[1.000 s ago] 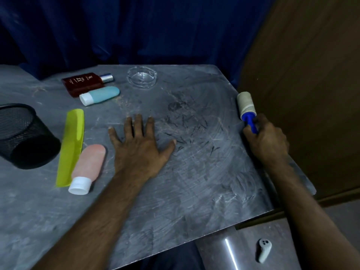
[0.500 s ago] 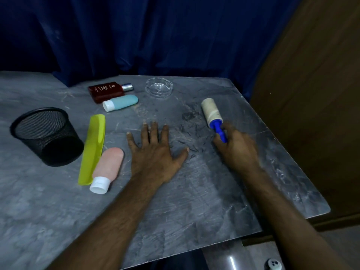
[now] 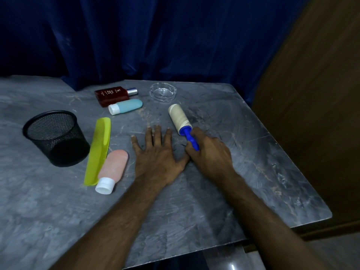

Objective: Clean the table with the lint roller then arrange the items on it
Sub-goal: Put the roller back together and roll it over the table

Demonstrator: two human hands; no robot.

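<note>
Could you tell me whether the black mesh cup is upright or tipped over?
Upright: the black mesh cup stands on its base on the table, its open rim facing up.

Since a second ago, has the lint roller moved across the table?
Yes. The lint roller has travelled from the table's right edge leftward, now beside the flat left hand, near the glass ashtray.

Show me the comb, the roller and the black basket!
comb (image 3: 99,149), head view, middle of its yellow spine.
roller (image 3: 179,119), head view, on the paper roll.
basket (image 3: 64,147), head view, its mesh wall.
</note>
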